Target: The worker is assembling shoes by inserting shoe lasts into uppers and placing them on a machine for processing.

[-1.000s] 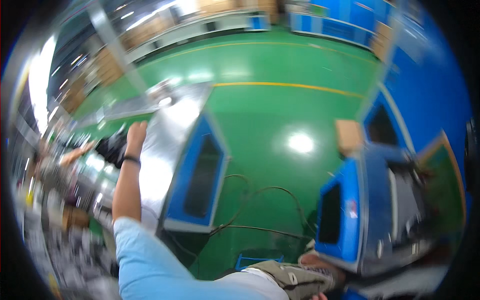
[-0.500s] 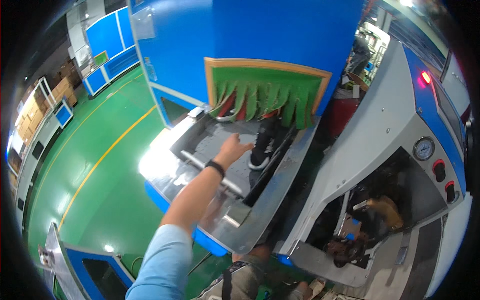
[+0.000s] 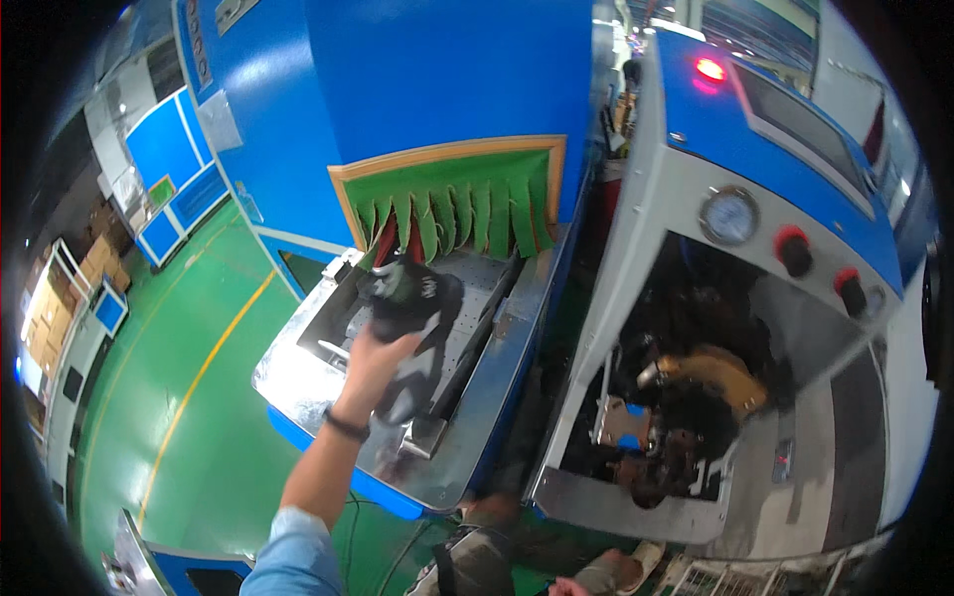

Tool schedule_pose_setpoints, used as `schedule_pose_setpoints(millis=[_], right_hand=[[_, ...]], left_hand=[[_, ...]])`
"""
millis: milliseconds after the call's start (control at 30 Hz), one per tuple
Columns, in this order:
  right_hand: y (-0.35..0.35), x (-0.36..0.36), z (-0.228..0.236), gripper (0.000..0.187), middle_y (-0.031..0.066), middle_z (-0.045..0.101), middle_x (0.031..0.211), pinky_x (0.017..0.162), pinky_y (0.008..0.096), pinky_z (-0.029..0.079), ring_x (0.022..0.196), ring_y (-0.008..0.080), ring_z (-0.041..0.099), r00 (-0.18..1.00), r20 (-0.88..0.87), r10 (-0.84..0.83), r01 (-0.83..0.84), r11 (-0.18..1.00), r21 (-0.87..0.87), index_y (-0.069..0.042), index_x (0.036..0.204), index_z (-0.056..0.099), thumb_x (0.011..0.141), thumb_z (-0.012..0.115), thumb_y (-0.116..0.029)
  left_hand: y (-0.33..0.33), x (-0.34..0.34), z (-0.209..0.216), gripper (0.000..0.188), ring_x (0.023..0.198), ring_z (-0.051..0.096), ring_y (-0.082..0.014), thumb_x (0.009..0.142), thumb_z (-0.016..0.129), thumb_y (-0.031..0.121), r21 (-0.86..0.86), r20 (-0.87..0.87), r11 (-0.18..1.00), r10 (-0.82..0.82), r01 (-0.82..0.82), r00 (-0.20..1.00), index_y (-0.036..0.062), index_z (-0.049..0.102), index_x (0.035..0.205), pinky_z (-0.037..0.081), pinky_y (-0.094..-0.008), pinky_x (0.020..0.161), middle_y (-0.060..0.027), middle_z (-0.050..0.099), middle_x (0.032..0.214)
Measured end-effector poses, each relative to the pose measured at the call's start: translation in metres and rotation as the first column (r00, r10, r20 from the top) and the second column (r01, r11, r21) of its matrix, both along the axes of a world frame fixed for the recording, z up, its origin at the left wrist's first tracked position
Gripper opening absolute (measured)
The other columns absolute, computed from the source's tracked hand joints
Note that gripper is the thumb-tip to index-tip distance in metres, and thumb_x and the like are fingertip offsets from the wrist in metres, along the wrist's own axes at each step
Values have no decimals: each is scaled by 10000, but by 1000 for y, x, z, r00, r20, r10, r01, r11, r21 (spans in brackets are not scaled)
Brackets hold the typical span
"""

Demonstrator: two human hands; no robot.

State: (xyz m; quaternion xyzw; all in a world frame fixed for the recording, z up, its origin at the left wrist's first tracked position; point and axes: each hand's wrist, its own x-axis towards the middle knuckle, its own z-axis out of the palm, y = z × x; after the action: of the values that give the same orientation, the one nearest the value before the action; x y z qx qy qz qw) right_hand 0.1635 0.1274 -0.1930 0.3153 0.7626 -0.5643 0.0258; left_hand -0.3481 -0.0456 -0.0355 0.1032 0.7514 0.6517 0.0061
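The black shoe (image 3: 409, 298) is held above the steel tray (image 3: 298, 363) of the blue machine (image 3: 437, 89), just in front of the green fringed curtain (image 3: 457, 214). The left hand (image 3: 378, 360) grips the shoe from below, fingers closed around it. A dark band sits on that wrist. The right hand (image 3: 566, 588) shows only at the lower edge; its grip cannot be determined. A grey press (image 3: 755, 228) stands right of the tray.

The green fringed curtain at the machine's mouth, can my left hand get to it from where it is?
Probably yes. The left hand is out over the metal tray, gripping a dark shoe that lies just below the green fringed curtain. Nothing stands between them, though the hand is occupied.
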Motion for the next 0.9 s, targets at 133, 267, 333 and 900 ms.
schedule_pose_setpoints(millis=[133, 267, 333, 900], right_hand=[[-15, -52, 56, 576, 129, 601, 1302, 830, 371, 520, 942, 208, 607, 713, -685, -154, -285, 828, -483, -90, 1579, 320, 1060, 560, -161], [-34, -65, 80, 1034, 169, 368, 1543, 1114, 406, 374, 1377, 290, 419, 692, -670, -270, -102, 882, -460, -67, 1603, 101, 818, 764, -183], [-35, -65, 130, 1217, 157, 307, 1569, 1159, 430, 341, 1393, 298, 405, 614, -643, -458, -110, 757, -644, -80, 1630, -32, 744, 801, -147], [83, -14, 216, 840, 169, 516, 1462, 1123, 427, 440, 1312, 327, 538, 499, -612, -614, -22, 697, -717, -5, 1512, 392, 727, 647, -163]], left_hand=[[-42, 149, 19, 493, 1006, 641, -193, 793, 792, 121, 260, 238, 941, -280, 217, 930, -23, 642, 1240, 509, -334, 908, -69, 692, 1114], [-37, 288, -18, 772, 1161, 577, -184, 759, 869, 180, 305, 293, 707, -707, 637, 644, -6, 493, 1407, 450, -347, 1043, -66, 614, 1286], [-8, 338, -22, 821, 1199, 549, -175, 758, 873, 197, 383, 388, 703, -711, 600, 586, -9, 450, 1431, 430, -339, 1068, -66, 585, 1322], [91, 362, 7, 402, 735, 645, -223, 1073, 438, 320, 530, 357, 775, -572, 343, 738, 25, 548, 823, 533, -358, 739, -96, 631, 756]])
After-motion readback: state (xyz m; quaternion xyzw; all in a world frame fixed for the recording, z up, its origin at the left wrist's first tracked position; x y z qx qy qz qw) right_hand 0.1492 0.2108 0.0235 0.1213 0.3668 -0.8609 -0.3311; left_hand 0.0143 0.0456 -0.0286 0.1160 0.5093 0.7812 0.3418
